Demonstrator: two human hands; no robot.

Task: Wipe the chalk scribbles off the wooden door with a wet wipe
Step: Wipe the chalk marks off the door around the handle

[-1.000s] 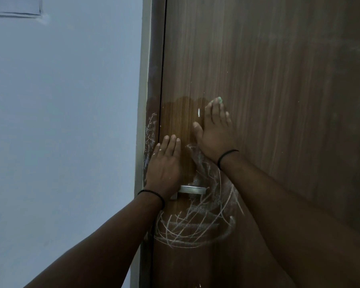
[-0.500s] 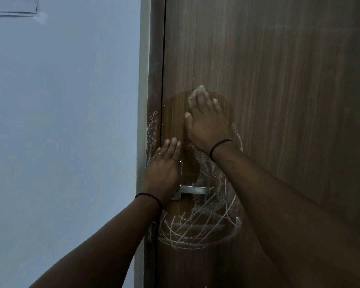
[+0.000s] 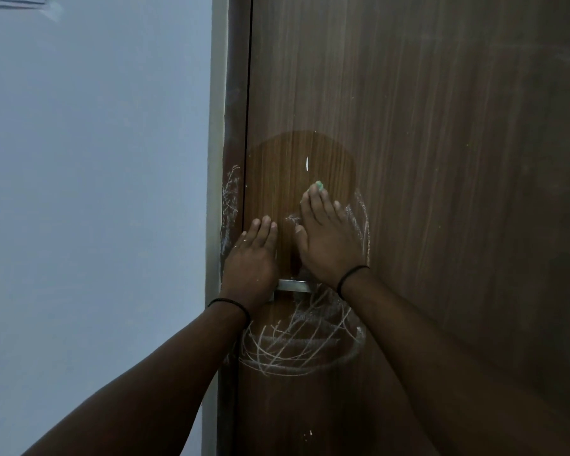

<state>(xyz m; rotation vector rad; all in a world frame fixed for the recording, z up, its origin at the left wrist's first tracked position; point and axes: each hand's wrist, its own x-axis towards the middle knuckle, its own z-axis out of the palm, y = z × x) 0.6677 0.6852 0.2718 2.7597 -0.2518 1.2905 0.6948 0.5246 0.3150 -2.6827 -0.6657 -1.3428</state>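
Observation:
A brown wooden door (image 3: pixel 441 159) fills the right of the view. White chalk scribbles (image 3: pixel 297 343) cover it below the metal handle (image 3: pixel 293 286), with more up the right side (image 3: pixel 362 222) and on the frame edge (image 3: pixel 229 199). My right hand (image 3: pixel 326 245) presses flat on the door above the handle, with a greenish wet wipe (image 3: pixel 318 185) showing at its fingertips. A darker damp patch (image 3: pixel 297 166) spreads above it. My left hand (image 3: pixel 250 261) lies flat on the door's left edge, over the handle's left end.
A pale blue wall (image 3: pixel 96 209) lies to the left of the door frame (image 3: pixel 216 126). A small white fleck (image 3: pixel 306 163) sits in the damp patch.
My right hand has slid down the door with the wipe from its higher spot, leaving a wider damp patch above. My left hand has stayed in place.

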